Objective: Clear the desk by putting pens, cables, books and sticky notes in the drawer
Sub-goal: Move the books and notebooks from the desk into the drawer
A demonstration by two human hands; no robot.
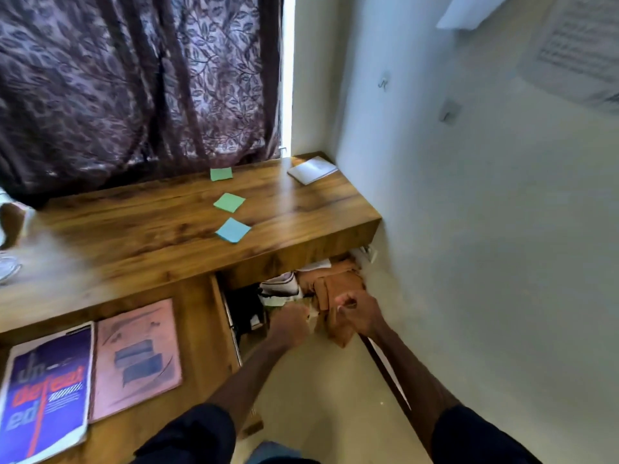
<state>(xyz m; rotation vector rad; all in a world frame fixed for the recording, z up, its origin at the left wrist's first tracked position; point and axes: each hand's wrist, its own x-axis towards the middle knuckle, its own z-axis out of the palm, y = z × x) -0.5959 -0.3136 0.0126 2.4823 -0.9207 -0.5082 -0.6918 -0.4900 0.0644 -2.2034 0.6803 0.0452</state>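
Under the desk's right end, the drawer [231,324] is pulled out and crammed with orange cloth [338,284] and a white item. Both my hands are inside it. My left hand [289,324] is curled into a fist with a small pale piece of paper [313,314] at its knuckles. My right hand [356,314] has its fingers curled into the orange cloth. On the desk [140,236] lie two green sticky notes [221,174] [229,202], a blue sticky note [233,230] and a white notebook [312,169]. A blue book [47,393] and a pink book [135,358] rest on the lower desk surface.
A patterned dark curtain [140,82] hangs behind the desk. A pale wall [485,229] closes the right side right next to the drawer. Glass or white objects [8,262] sit blurred at the desk's left edge.
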